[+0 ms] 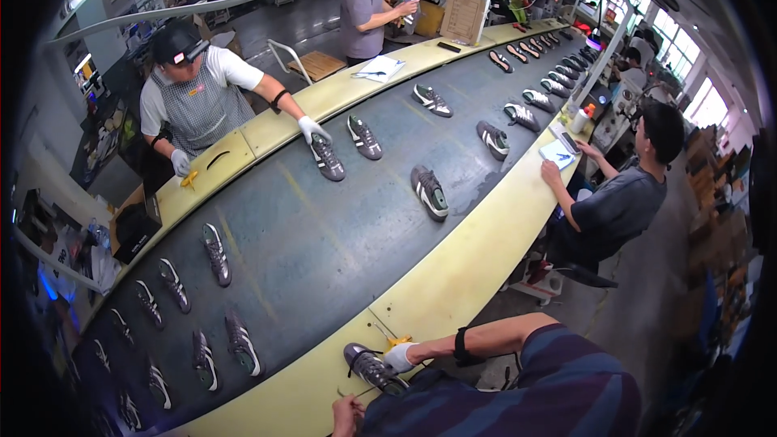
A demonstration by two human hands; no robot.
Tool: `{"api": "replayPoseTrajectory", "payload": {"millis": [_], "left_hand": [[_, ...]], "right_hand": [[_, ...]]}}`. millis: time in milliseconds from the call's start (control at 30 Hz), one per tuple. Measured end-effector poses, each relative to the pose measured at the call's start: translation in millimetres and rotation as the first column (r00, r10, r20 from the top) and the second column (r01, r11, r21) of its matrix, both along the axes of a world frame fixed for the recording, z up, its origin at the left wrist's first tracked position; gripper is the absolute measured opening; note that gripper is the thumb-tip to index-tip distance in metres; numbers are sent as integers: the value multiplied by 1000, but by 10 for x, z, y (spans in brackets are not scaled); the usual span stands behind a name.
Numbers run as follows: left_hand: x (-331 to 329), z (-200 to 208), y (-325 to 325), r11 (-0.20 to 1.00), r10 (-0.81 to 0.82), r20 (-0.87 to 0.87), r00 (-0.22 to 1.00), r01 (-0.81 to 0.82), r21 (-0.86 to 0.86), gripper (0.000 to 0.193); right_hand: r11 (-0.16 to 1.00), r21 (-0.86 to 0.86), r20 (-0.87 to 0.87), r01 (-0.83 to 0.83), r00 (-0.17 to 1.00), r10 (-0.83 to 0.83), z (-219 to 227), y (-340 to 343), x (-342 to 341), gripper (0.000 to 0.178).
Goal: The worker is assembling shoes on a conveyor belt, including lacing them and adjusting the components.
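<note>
A dark grey sneaker with white stripes (371, 366) lies on the yellow ledge in front of me. My right hand (400, 358), in a white glove, grips the sneaker at its lacing. Yellow-handled snips (396, 341) show right beside the glove, blades toward the belt; I cannot tell whether they are held or lying there. My bare left hand (348, 414), at the lower edge, is closed with its fingers pinched on a thin dark shoelace (369, 392) that runs toward the sneaker. Part of the shoe is hidden behind my striped sleeve and body.
Beyond the ledge runs a wide grey conveyor belt (316, 226) with several sneakers (429, 193). Across it, a co-worker in white gloves (186, 89) touches one sneaker (326, 158) and holds yellow snips (188, 180). Another person (627, 186) sits at right by a white pad (558, 154).
</note>
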State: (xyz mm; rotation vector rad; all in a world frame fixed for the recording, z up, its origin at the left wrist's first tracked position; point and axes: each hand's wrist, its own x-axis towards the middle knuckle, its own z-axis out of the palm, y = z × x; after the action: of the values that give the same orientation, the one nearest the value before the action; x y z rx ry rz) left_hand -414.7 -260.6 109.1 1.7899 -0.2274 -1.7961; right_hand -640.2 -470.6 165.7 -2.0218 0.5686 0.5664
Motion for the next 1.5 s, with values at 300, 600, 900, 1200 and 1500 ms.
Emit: {"api": "replayPoseTrajectory", "payload": {"millis": [300, 600, 900, 1200, 1500], "left_hand": [[-290, 329, -691, 533, -496, 666, 557, 801, -273, 39], [-415, 609, -434, 430, -409, 906, 107, 899, 87, 30], [-486, 268, -529, 988, -110, 7, 994, 110, -105, 24], [-696, 284, -589, 884, -330, 443, 834, 437, -166, 39], [-637, 344, -735, 827, -450, 314, 836, 523, -209, 38]], "right_hand": [[763, 496, -16, 415, 883, -470, -131, 54, -43, 31], [974, 136, 43, 180, 981, -187, -462, 119, -390, 29], [29, 731, -520, 682, 583, -625, -100, 55, -393, 21], [-51, 775, -530, 630, 604, -596, 3, 37, -439, 24], [-20, 851, -447, 524, 706, -549, -207, 44, -398, 20]]}}
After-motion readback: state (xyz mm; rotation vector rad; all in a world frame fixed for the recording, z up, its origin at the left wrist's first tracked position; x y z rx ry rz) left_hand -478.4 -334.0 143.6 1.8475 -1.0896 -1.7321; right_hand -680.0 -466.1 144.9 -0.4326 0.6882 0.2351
